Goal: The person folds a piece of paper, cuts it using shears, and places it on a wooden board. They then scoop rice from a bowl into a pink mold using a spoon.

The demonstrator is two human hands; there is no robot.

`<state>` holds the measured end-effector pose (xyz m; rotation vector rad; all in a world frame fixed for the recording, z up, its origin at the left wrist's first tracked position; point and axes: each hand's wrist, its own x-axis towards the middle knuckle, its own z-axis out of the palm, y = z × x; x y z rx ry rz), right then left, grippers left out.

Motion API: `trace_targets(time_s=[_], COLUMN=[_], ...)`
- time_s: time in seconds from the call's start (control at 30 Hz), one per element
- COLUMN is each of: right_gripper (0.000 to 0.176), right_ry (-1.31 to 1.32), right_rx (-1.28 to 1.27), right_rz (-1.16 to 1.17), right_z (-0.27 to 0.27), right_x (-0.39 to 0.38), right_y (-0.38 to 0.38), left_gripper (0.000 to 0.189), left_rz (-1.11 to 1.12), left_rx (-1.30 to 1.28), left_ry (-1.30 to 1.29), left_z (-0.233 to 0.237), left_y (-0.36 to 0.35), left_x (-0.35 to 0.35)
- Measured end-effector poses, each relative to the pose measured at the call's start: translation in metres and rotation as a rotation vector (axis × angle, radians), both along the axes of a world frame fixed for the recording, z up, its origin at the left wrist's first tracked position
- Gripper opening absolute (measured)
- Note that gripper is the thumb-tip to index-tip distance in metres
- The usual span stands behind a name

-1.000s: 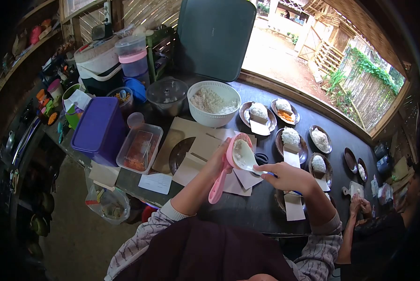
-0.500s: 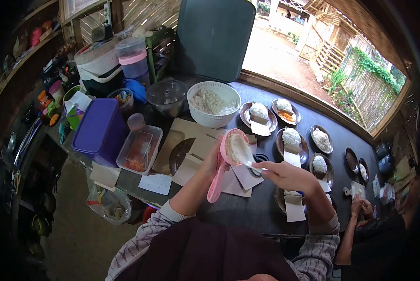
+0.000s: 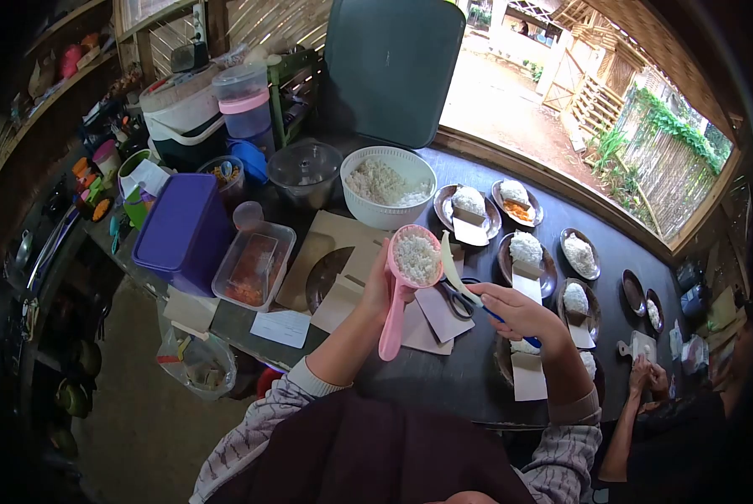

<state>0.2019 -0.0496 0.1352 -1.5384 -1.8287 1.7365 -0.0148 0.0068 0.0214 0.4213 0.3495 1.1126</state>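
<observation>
My left hand [image 3: 378, 290] is wrapped round the neck of a pink scoop [image 3: 391, 332], whose long handle points down toward me. Rice [image 3: 416, 258] fills the scoop's bowl up to about its rim. In my right hand [image 3: 519, 313] is a rice paddle [image 3: 451, 262] with a pale blade and a blue handle. Its blade stands up just right of the scoop, apart from the rice. Below the paddle, scissors [image 3: 458, 302] with dark handles lie on pieces of brown card [image 3: 435, 323]. Behind the scoop stands a white basket [image 3: 385, 216] of rice.
Brown plates with rice mounds, several with card strips, stand on the right of the dark table [image 3: 427, 382]. A purple container [image 3: 175, 235] and a clear box [image 3: 254, 265] are at left. Another person's hands [image 3: 649, 375] hold something white at far right.
The paddle has come off the rice in the scoop and swung upright to the right. The rice now shows loose and uncovered. My left hand has barely moved.
</observation>
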Motion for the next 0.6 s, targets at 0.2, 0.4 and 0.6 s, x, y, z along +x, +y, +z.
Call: trace_targets(time_s=[0.2,0.4,0.6], right_gripper=[0.036,0.037,0.037], right_ry=[-0.229,-0.456,-0.505], right_rx=[0.236,0.325,0.542], right_rz=[0.137,0.187,0.197], right_z=[-0.012,0.002,-0.017], right_x=[-0.010,-0.042,-0.041], right_y=[0.015,0.012,0.012], left_gripper=[0.056,0.048,0.047], left_rz=[0.018,0.116,0.155], left_rx=[0.036,0.120,0.106], left_ry=[0.068,0.246,0.217], left_z=[-0.001,-0.006,-0.002], left_y=[-0.003,-0.001,0.001], left_x=[0.003,0.001,0.000])
